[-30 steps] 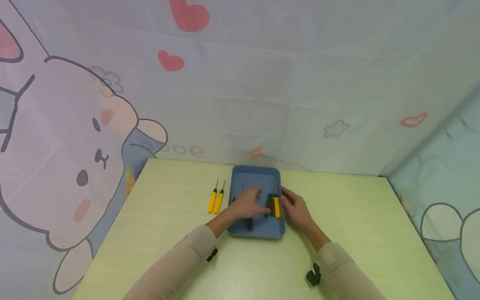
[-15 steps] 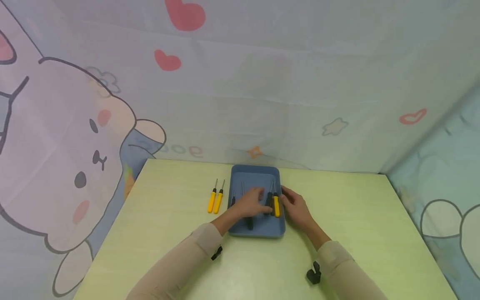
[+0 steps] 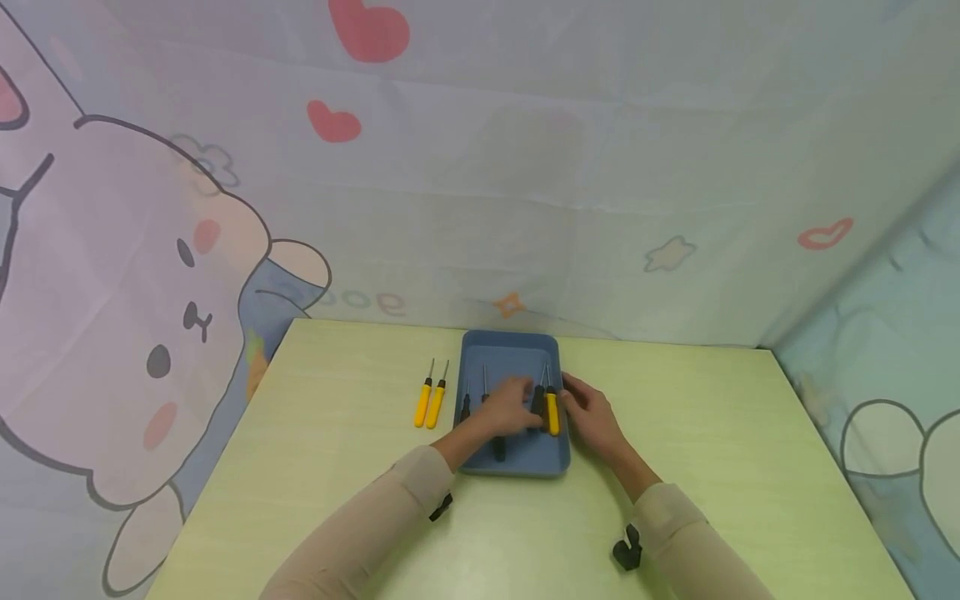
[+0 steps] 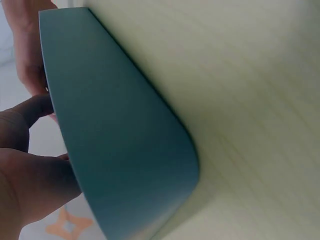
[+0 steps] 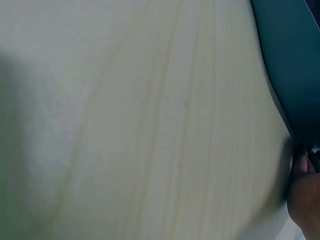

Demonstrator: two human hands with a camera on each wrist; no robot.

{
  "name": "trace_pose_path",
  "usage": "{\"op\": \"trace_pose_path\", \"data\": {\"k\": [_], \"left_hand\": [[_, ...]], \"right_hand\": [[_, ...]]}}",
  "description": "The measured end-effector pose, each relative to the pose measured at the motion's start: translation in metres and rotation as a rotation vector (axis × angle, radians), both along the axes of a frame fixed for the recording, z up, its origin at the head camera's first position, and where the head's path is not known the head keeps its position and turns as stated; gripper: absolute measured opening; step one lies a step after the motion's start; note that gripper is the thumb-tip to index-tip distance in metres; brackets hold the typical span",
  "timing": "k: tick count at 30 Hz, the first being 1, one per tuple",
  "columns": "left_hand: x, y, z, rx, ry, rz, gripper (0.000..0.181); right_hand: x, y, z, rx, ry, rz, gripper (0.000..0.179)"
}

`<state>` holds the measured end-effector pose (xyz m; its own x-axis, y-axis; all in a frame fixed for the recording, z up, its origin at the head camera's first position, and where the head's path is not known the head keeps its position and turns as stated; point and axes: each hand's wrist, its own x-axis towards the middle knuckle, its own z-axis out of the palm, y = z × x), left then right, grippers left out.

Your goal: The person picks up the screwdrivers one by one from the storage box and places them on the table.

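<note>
Head view: black-handled screwdriver (image 3: 538, 398) in blue tray (image 3: 513, 352), just right of the left hand (image 3: 508, 408), the nearer grip; long axis running toward the far rim. Thumb and fingers parted; whether they pinch it, we cannot tell.

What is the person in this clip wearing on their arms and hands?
The left hand and right hand are bare, with no gloves. Both arms wear long plain beige sleeves with wide cuffs. A small black piece shows near each cuff; how it is attached is unclear.
</note>
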<state>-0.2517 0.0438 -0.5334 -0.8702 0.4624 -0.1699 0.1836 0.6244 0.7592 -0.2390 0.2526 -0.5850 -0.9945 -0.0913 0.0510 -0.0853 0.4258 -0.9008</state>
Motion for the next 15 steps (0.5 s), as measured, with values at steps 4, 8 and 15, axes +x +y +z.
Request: {"op": "trace_pose_path", "data": {"k": [4, 8, 15], "left_hand": [[-0.0001, 0.0026, -0.002, -0.012, 0.007, 0.014, 0.073], [0.0011, 0.0049, -0.0017, -0.023, 0.018, 0.009, 0.073], [0.0035, 0.0072, -0.0045, -0.036, 0.028, 0.026, 0.076]], "right_hand": [[0.0002, 0.0, 0.0005, 0.006, -0.003, -0.005, 0.048], [0.0004, -0.0002, 0.0012, 0.025, -0.007, -0.011, 0.049], [-0.0003, -0.0005, -0.0002, 0.006, -0.026, -0.014, 0.049]]}}
